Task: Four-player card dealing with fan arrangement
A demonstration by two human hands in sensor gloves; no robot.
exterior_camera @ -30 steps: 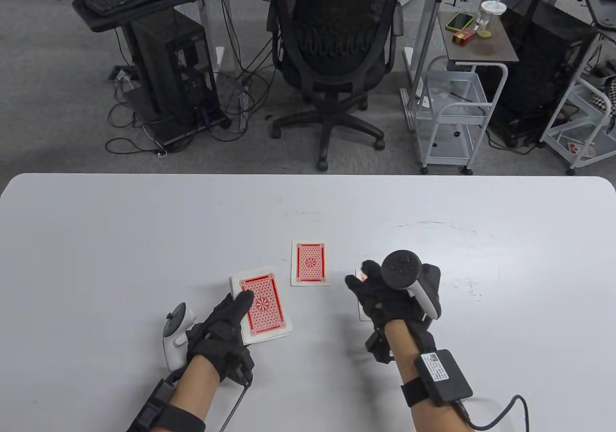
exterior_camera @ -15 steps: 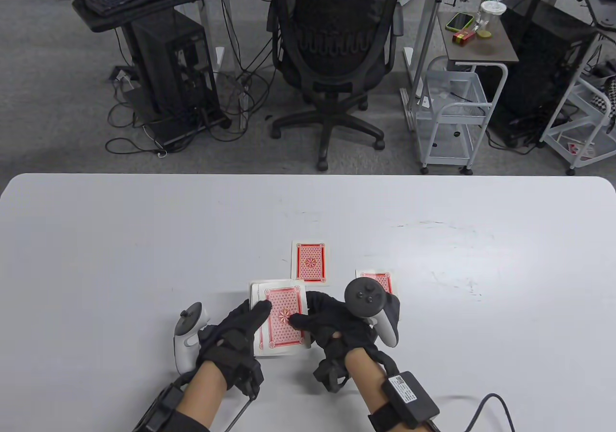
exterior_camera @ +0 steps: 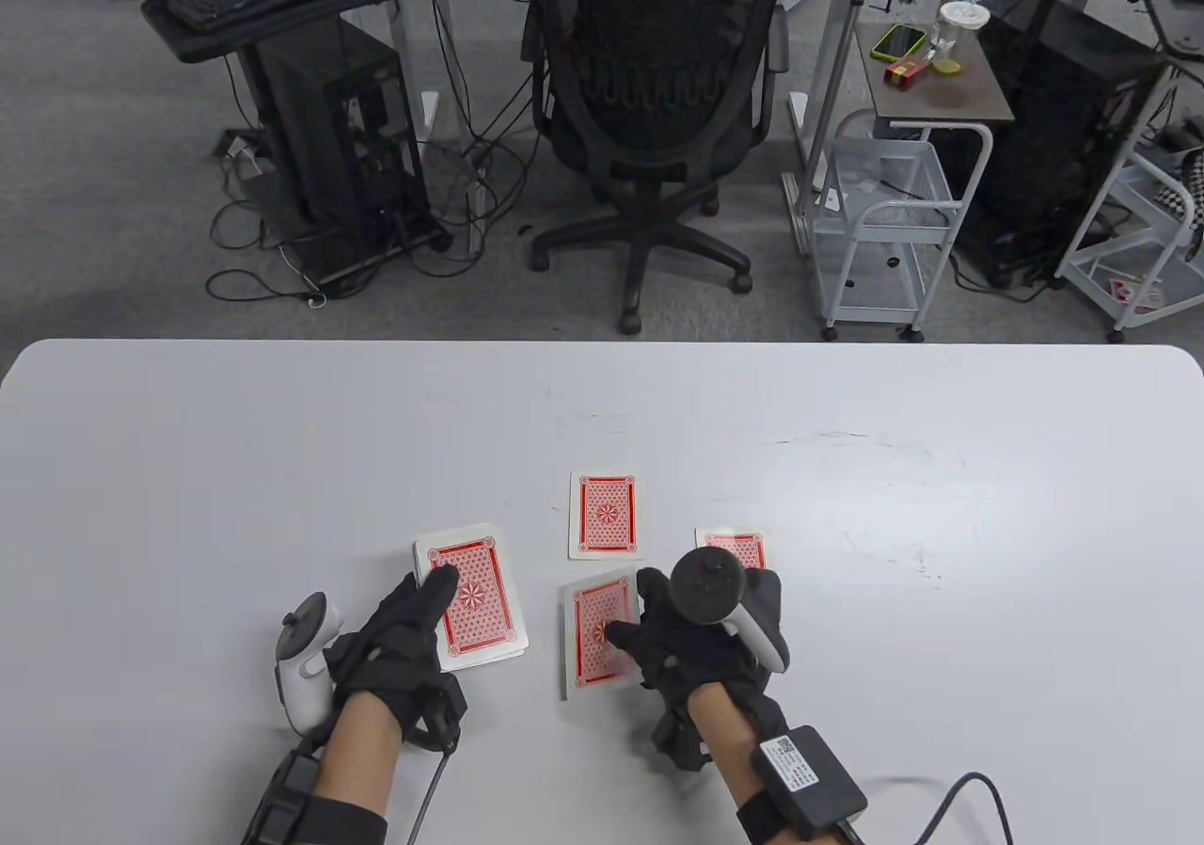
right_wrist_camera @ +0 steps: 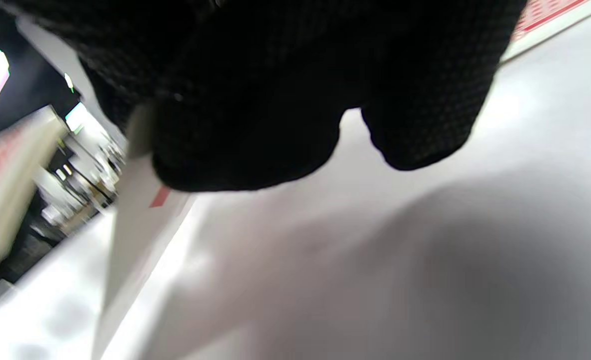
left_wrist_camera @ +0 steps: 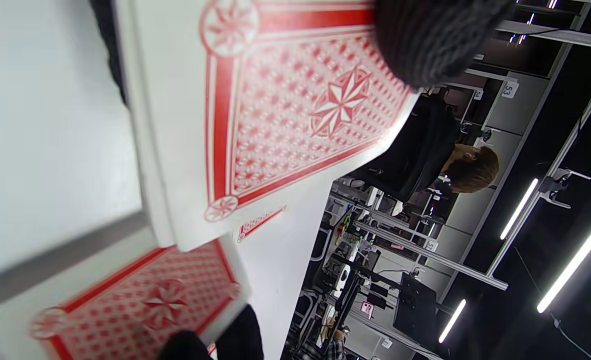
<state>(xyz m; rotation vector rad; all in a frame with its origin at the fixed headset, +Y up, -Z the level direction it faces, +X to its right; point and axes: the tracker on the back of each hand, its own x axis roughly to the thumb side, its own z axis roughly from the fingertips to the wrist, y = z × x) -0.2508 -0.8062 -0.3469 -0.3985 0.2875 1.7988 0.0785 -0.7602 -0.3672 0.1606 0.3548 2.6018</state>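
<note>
My left hand (exterior_camera: 400,647) holds the red-backed deck (exterior_camera: 470,596), thumb on its top card; the deck fills the left wrist view (left_wrist_camera: 275,110) under my thumb. My right hand (exterior_camera: 691,643) pinches a single red-backed card (exterior_camera: 600,633) just right of the deck, close above the table; its white edge shows in the right wrist view (right_wrist_camera: 130,240). A dealt card (exterior_camera: 607,514) lies face down at the table's middle. Another dealt card (exterior_camera: 734,549) lies to its right, partly hidden behind my right hand's tracker.
The white table (exterior_camera: 282,450) spreads wide on all sides of the cards. Beyond its far edge stand an office chair (exterior_camera: 654,102), a computer tower (exterior_camera: 339,139) and a white cart (exterior_camera: 889,215).
My right hand came from the right-hand dealt card to the deck and drew off its top card. My left hand then carried the deck to the left, away from it.
</note>
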